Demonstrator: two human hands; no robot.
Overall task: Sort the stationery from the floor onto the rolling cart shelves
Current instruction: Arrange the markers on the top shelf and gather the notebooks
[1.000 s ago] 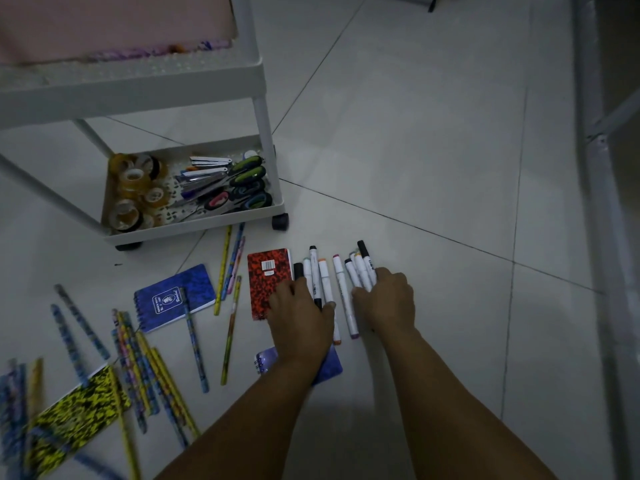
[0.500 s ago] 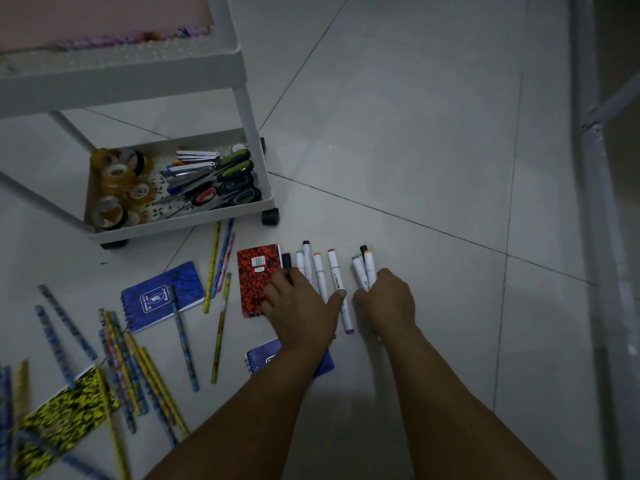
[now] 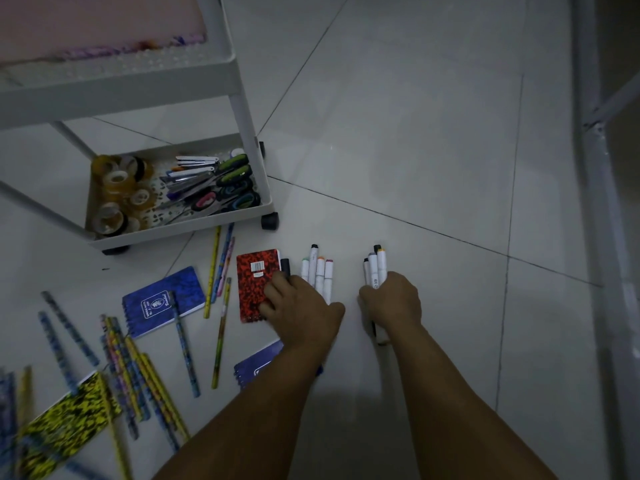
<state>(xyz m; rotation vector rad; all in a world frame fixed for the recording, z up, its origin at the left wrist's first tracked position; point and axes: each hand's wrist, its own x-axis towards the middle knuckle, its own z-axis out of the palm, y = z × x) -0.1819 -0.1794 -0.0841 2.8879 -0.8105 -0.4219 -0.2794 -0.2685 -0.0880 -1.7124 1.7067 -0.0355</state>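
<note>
Across the lower left of the frame, on a pale tiled floor (image 3: pixel 415 116), lie a yellow-and-black patterned notebook (image 3: pixel 65 422) and a scatter of patterned pencils (image 3: pixel 138 368), none of them gathered yet. Just right of these sits a blue spiral notebook (image 3: pixel 162 299). Above, in the upper left, stands the white rolling cart (image 3: pixel 239 109); its bottom shelf (image 3: pixel 180 233) already holds tape rolls (image 3: pixel 117 188) on its left side and scissors (image 3: pixel 225 188) on its right, so like seems to be kept with like. Near the centre, a red speckled notebook (image 3: pixel 256 289) lies flat below the cart's wheel. The left hand (image 3: pixel 304 310) rests palm down with fingers loosely bent, its fingertips on the red notebook and its far edge against a row of white markers (image 3: pixel 320 275) on the floor, apparently herding them together. Under that forearm a second blue notebook (image 3: pixel 259 365) shows partly. To the right, the right hand (image 3: pixel 391 301) is curled round a bundle of markers (image 3: pixel 375 268), caps pointing away, probably so the set can go to the cart in one trip.
</note>
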